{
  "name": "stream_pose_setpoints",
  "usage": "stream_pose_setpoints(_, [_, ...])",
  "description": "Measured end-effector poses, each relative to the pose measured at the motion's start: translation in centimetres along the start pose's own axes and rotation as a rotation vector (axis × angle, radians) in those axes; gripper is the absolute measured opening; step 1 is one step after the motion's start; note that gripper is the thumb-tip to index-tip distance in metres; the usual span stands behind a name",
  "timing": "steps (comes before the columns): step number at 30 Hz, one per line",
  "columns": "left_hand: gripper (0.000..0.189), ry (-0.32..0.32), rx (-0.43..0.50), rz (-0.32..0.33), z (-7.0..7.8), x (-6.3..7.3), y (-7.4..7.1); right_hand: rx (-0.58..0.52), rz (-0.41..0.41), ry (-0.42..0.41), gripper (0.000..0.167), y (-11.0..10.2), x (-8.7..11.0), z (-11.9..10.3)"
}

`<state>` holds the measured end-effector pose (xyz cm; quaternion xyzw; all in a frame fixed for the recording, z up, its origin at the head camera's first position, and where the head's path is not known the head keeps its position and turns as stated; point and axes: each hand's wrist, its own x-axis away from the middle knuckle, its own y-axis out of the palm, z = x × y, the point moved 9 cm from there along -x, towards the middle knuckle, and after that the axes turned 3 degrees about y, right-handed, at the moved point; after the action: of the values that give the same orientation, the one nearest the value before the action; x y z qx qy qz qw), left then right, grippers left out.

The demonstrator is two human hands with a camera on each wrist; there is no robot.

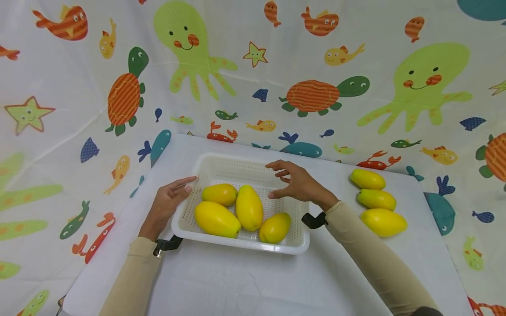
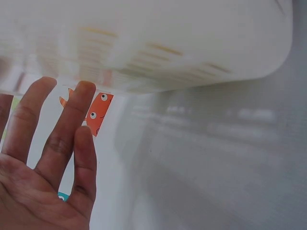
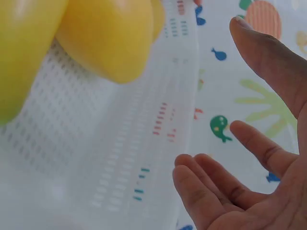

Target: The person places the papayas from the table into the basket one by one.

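Observation:
A white perforated plastic basket point(image 1: 245, 247) holds several plump yellow fruits, mango- or papaya-like, among them an upright-lying fruit point(image 1: 249, 208) in the middle and a smaller fruit point(image 1: 275, 228) at the front right. My left hand point(image 1: 168, 204) is beside the basket's left rim, fingers extended and holding nothing; whether they touch the wall I cannot tell. Over the basket's right part, my right hand point(image 1: 298, 184) hovers with fingers loosely bent and thumb apart, nothing between them. The right wrist view shows that hand point(image 3: 249, 182) apart from the yellow fruit point(image 3: 108, 38).
Three more yellow fruits lie in a column at the table's right: a far fruit point(image 1: 367, 179), a middle fruit point(image 1: 377, 199) and a near fruit point(image 1: 383, 222). The white-covered table point(image 1: 221, 285) meets a sea-animal curtain point(image 1: 245, 101) at its back and left.

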<state>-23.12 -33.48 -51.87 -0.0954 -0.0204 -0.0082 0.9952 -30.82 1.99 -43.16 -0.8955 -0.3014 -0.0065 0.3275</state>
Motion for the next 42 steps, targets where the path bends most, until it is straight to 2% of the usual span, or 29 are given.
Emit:
stream_pose_setpoints(10, [0.056, -0.009, -0.001, 0.006, 0.1, 0.0, 0.0, -0.017, 0.122, 0.026, 0.084, -4.6, 1.6, 1.2])
stream_pose_setpoints(16, [0.055, -0.015, -0.002, 0.007, -0.1, 0.0, -0.1, -0.024, 0.183, 0.005, 0.081, -6.7, 2.4, 2.2])
stream_pose_setpoints(25, [0.056, -0.024, -0.003, 0.010, -0.3, 0.0, -0.1, -0.037, 0.322, 0.018, 0.072, -11.0, 3.6, 4.6])
stream_pose_setpoints(33, [0.056, -0.024, -0.002, 0.008, -0.3, -0.1, -0.1, -0.064, 0.377, 0.106, 0.079, -13.8, 4.9, 7.3])
stream_pose_setpoints(42, [0.056, -0.019, -0.004, 0.006, -0.2, 0.0, -0.1, -0.072, 0.421, 0.145, 0.078, -16.2, 6.1, 10.4])
